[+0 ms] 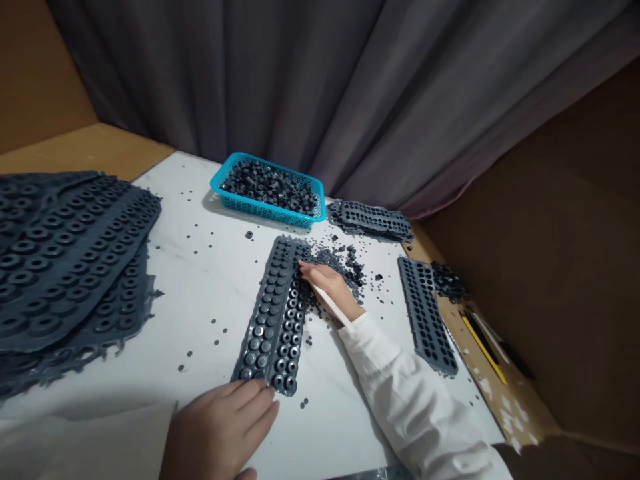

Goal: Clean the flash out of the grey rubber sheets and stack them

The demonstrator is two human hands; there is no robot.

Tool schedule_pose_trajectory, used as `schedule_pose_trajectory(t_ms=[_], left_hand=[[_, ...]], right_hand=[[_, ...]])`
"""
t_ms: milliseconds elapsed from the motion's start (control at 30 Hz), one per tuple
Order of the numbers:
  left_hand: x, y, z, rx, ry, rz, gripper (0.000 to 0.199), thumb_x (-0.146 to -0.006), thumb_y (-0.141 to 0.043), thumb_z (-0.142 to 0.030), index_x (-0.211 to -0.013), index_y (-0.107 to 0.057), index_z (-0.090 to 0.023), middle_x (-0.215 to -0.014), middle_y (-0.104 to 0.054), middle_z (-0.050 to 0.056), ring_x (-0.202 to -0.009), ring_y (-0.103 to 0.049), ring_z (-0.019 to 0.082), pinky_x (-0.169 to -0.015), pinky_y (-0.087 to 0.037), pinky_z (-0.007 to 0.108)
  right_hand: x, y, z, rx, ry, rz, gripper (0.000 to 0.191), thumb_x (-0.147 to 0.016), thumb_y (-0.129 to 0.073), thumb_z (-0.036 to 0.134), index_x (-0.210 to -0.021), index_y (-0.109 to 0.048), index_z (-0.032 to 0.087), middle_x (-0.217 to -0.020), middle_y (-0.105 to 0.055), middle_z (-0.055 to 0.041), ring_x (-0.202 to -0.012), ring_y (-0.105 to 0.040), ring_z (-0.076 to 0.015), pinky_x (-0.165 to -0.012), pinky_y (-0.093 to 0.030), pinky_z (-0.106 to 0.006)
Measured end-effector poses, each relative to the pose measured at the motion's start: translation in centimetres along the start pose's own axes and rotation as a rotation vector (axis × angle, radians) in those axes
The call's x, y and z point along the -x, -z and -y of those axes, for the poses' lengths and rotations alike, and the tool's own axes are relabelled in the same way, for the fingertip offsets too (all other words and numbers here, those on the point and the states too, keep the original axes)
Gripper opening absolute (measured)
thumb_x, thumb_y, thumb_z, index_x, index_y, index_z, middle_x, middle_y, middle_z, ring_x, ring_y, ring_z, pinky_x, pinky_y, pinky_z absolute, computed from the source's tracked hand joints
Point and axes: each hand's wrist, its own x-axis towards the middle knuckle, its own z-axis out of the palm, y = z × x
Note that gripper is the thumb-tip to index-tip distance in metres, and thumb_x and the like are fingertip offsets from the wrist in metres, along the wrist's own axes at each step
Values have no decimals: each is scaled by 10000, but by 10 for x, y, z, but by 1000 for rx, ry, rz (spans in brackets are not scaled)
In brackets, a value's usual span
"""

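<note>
A long dark grey rubber sheet (271,310) with rows of round raised parts lies on the white table. My left hand (225,427) rests with its fingertips on the sheet's near end, fingers laid out and nothing held in them. Near the sheet's far right edge, my right hand (327,287) is closed around a thin white stick-like tool (331,305), its tip hidden by the fingers. Small grey discs and black pieces (353,267) are heaped just beyond my right hand.
A blue basket (273,211) of black pieces stands at the back. Large stacked rubber sheets (75,267) fill the left. Perforated strips (373,217) lie at the back right, another perforated strip (427,313) on the right, near a yellow tool (484,347). Discs are scattered around.
</note>
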Motion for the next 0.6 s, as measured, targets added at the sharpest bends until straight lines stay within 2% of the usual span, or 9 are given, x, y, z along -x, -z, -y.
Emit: schedule_pose_trajectory(t_ms=[133,267,400,600], left_hand=[[6,-2,1,-20,-9,11,497,-922,-201,-416,-1025,-643,-212,-974,-663,56,-852,-568,203,-696,-460,307],[8,-6,1,-24,0,-13,519,-931,-159,-392,-994,-643,-215,-955,-663,60,-836,-573,205,-694,-457,313],[7,-7,-1,-39,4,-24,558,-939,-114,-418,-977,-633,-216,-927,-665,55,-796,-580,204,-667,-446,320],[6,-4,0,5,10,-25,523,-939,-152,-427,-984,-628,-214,-919,-665,49,-798,-576,199,-696,-440,315]], right_hand=[[-5,-3,-10,33,-51,-78,228,-914,-432,243,-1035,-623,216,-1245,-597,-105,-1043,-627,-225,-903,-510,-406],[-11,3,-10,-31,-77,-128,196,-920,-429,264,-1004,-600,219,-1164,-645,-92,-1047,-633,-221,-859,-536,-372],[-8,8,-2,-153,-126,-138,109,-918,-470,276,-917,-567,227,-1049,-685,-83,-1054,-631,-204,-858,-522,-354],[-2,4,-3,-280,-165,-110,111,-912,-497,291,-893,-562,203,-1045,-674,-110,-1069,-621,-217,-892,-490,-387]])
